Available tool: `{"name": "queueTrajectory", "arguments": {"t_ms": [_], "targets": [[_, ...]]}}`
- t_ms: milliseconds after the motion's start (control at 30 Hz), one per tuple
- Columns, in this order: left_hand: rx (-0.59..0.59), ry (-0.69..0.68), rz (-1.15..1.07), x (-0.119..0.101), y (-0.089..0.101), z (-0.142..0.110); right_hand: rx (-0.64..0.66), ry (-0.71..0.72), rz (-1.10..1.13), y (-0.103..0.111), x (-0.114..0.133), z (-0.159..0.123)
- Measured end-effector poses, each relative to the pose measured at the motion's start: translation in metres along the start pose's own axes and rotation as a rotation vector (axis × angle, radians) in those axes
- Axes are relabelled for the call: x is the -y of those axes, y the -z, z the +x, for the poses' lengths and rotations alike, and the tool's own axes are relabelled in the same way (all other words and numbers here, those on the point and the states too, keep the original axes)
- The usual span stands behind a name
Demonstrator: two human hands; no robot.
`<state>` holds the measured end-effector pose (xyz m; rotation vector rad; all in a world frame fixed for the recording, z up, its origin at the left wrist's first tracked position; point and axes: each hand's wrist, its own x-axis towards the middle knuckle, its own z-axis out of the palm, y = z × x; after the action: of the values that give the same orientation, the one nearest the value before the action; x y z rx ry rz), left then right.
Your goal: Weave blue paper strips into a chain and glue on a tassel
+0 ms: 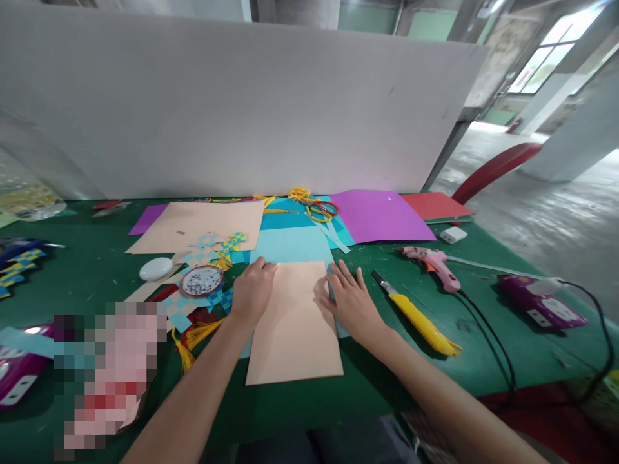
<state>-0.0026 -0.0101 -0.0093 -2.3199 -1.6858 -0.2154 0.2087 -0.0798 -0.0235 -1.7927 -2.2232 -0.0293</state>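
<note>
A peach sheet of card [294,328] lies in front of me, over a light blue sheet [290,245] that shows beyond its far edge. My left hand [254,290] is at the far left corner of the peach card, its fingers curled closed on that edge. On the other side, my right hand [351,296] rests with fingers spread, the fingertips at the card's right edge. Left of my left hand are blue-and-white woven paper pieces [181,309], yellow tassels [200,332] and a round red-rimmed dish [202,281] of small dark specks.
To the right lie a yellow utility knife [420,322], a pink glue gun [435,264] with its cord, and a purple power strip [541,303]. Scissors [322,209], purple card [382,216] and red card [438,209] sit at the back, before a white panel [242,109].
</note>
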Motion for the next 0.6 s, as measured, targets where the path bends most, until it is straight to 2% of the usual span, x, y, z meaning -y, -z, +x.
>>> {"name": "queueTrajectory", "arguments": {"t_ms": [600], "targets": [[-0.009,-0.003,0.011,-0.0008,0.0007,-0.0003,0.007,0.007,-0.009,-0.0020,-0.0006,-0.0006]]}}
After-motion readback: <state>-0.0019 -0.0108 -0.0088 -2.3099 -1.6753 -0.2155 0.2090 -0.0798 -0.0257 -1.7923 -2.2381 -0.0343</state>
